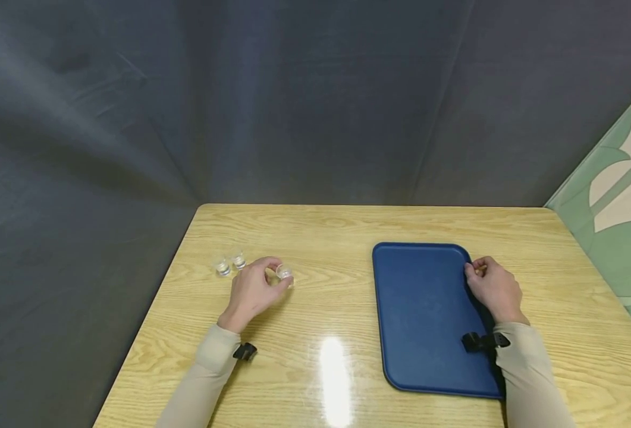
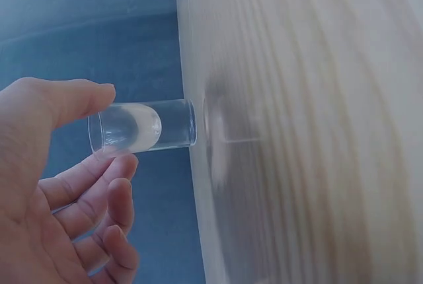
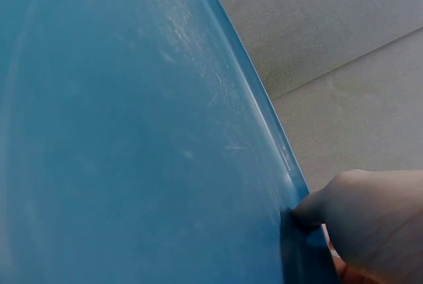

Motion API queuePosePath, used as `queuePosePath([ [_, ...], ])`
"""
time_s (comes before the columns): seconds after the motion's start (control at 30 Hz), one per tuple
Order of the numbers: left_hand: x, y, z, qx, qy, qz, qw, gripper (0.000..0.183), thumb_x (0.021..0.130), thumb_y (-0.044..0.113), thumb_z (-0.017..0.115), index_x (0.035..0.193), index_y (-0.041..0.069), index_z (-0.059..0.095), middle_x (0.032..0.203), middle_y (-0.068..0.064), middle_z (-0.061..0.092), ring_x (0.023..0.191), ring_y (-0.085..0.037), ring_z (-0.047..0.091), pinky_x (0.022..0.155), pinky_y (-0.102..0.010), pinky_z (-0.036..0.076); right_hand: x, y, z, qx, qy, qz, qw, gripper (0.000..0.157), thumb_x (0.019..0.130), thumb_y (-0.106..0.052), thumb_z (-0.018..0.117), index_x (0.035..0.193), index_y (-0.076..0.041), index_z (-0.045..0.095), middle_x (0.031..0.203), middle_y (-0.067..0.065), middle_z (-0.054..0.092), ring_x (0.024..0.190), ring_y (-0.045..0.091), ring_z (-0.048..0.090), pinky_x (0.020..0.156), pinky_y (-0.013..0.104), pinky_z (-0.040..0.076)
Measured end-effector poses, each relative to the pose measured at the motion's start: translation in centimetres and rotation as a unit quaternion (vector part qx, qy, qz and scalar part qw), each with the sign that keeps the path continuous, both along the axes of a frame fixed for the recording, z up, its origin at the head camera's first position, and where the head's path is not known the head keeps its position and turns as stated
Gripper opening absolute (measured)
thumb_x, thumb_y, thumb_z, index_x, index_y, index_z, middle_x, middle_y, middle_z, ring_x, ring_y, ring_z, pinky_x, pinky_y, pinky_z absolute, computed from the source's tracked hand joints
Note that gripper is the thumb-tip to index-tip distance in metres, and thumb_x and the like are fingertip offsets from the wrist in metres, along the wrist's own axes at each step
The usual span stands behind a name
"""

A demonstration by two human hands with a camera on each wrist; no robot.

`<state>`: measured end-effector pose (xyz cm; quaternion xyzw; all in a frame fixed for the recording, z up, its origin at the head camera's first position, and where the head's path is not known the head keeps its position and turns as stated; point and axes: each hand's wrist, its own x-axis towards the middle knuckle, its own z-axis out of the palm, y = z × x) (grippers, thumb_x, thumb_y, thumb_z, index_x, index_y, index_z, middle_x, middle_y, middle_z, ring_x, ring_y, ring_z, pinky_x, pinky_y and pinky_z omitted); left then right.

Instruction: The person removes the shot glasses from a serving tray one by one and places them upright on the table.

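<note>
My left hand [image 1: 254, 290] pinches a small clear shot glass [image 1: 284, 272] between thumb and fingers, left of the table's middle. In the left wrist view the thumb and fingertips hold the rim end of the glass [image 2: 142, 127], and its thick base is right at the wood surface. Two more small clear glasses [image 1: 222, 267] stand just left of that hand. On the right, a dark blue rectangular tray [image 1: 427, 321] lies with nothing on it. My right hand [image 1: 497, 291] grips the tray's right rim, thumb on the inner side in the right wrist view and fingers partly hidden behind the edge.
The light wood table [image 1: 331, 238] spans the view, with a bright reflection near its front. A dark grey curtain [image 1: 315, 107] hangs behind it and along the left side. A green and white patterned surface [image 1: 625, 226] borders the right.
</note>
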<state>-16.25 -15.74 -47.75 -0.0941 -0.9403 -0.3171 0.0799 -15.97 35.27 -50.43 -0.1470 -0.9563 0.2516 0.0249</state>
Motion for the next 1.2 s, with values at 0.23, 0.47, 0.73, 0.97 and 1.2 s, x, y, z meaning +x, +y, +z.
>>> queuePosePath([
  [0.23,0.5,-2.6,0.1,-0.002,0.003,0.030,0.9995,0.044,0.089,0.042,0.084,0.121,0.013,0.078,0.101,-0.003,0.078,0.061,-0.011,0.054,0.050,-0.030,0.041,0.0,0.1,-0.2,-0.002,-0.001,-0.001,1.000,0.038,0.108,-0.035,0.052,0.116,0.001,0.061,0.096,0.023,0.070,0.073,0.031,0.064,0.057,0.034,0.039],
  [0.47,0.9,-4.9,0.0,-0.002,-0.003,0.062,0.9981,0.047,0.090,0.041,0.084,0.125,0.012,0.076,0.109,-0.006,0.079,0.065,-0.012,0.058,0.056,-0.031,0.044,0.1,-0.1,-0.2,-0.005,-0.007,-0.007,1.000,0.038,0.108,-0.035,0.053,0.116,0.001,0.061,0.097,0.023,0.070,0.073,0.031,0.063,0.058,0.035,0.040],
  [0.73,1.1,-7.1,-0.1,-0.017,0.004,0.093,0.9955,0.046,0.091,0.041,0.082,0.126,0.012,0.076,0.111,-0.007,0.080,0.073,-0.016,0.064,0.061,-0.033,0.046,0.0,0.1,-0.2,-0.004,-0.003,-0.003,1.000,0.038,0.108,-0.036,0.053,0.116,0.000,0.061,0.097,0.022,0.070,0.074,0.031,0.064,0.058,0.035,0.040],
  [0.97,1.1,-8.3,-0.2,-0.021,0.012,0.116,0.9930,0.046,0.093,0.040,0.080,0.127,0.010,0.076,0.110,-0.010,0.079,0.068,-0.017,0.061,0.057,-0.033,0.043,0.0,0.1,-0.3,0.000,0.002,-0.004,1.000,0.037,0.108,-0.035,0.053,0.115,0.000,0.061,0.095,0.022,0.070,0.074,0.031,0.064,0.058,0.035,0.039],
  [1.2,1.0,-8.6,-0.4,-0.029,0.018,0.136,0.9901,0.047,0.093,0.039,0.080,0.126,0.007,0.075,0.109,-0.011,0.080,0.072,-0.021,0.066,0.058,-0.034,0.045,0.1,-0.2,0.1,0.001,0.014,0.000,1.000,0.036,0.108,-0.035,0.054,0.114,0.000,0.062,0.096,0.022,0.071,0.075,0.033,0.066,0.057,0.035,0.040],
])
